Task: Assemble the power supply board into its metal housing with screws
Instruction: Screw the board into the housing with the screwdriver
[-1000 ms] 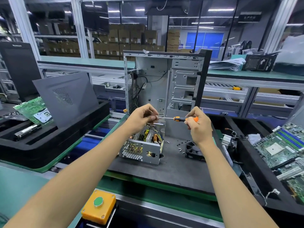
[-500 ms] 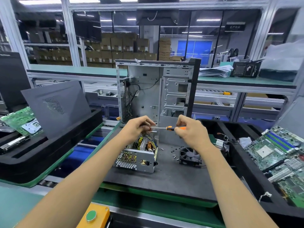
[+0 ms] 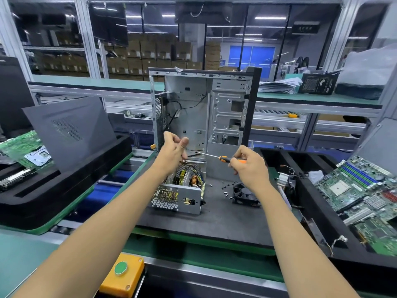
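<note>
The power supply's perforated metal housing (image 3: 186, 198) lies on the black mat (image 3: 214, 218), with the board (image 3: 185, 177) and its coils and wires sitting inside. My right hand (image 3: 249, 166) grips an orange-and-black screwdriver (image 3: 224, 158) whose shaft points left, above the housing. My left hand (image 3: 174, 149) hovers just left of the tip with its fingers loosely curled and the thumb up; I see nothing in it. Several small loose screws (image 3: 225, 188) lie on the mat to the right of the housing.
An open computer case (image 3: 204, 108) stands upright behind the housing. A black fan (image 3: 245, 194) lies right of the screws. A grey side panel (image 3: 68, 130) leans at the left. Motherboards (image 3: 361, 186) fill the right tray. A yellow button box (image 3: 122, 274) sits at the near edge.
My left hand has let go of the screwdriver tip and lifted slightly to the left. The right hand still holds the screwdriver, now a little further from the left hand.
</note>
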Motion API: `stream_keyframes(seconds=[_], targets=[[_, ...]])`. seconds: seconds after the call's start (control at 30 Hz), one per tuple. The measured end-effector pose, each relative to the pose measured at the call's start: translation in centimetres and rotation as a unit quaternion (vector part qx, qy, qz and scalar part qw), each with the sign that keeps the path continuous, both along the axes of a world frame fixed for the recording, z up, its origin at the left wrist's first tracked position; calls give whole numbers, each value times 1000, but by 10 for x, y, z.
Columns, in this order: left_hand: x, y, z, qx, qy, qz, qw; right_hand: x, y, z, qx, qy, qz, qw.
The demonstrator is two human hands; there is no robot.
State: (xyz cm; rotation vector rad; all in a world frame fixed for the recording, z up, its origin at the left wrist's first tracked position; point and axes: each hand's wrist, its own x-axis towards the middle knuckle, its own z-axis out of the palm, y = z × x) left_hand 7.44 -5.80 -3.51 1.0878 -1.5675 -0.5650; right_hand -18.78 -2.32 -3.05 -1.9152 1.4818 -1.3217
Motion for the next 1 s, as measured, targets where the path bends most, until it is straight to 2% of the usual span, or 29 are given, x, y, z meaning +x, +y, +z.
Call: stream_keyframes(seconds=[0.07,0.13,0.2,0.3,0.37,0.5,0.57,0.63,0.73,0.83,0.9,1.0], targets=[[0,4,3,-7,-3,12,1000,1,-2,-6,4,-18,-7,1000],[-2,9,5,7,-31,-26,999,0,-4,-10,3,-30,-7,1000],[-2,14,8,29,-129,-92,987,-1,-7,-11,0,-28,-9,1000],[-5,23,15,74,-333,-207,917,-8,-12,-10,-7,-28,-16,999],[-10,30,22,115,-422,-259,861,-14,-17,-10,-12,-29,-24,999],[-20,34,26,162,-576,-260,758,-19,-24,-8,-11,-36,-32,999],[-25,37,32,211,-610,-239,726,-18,-25,-8,-10,-36,-33,999],[-31,37,39,219,-627,-230,711,-15,-26,-9,-12,-36,-28,999],[-36,37,44,221,-628,-232,709,-8,-24,-11,-13,-37,-12,999],[-35,40,43,192,-647,-246,696,-1,-23,-13,-9,-37,1,999],[-31,43,43,164,-645,-254,702,2,-22,-15,-7,-35,2,999],[-27,45,45,173,-625,-257,717,6,-22,-16,-3,-20,2,1000]])
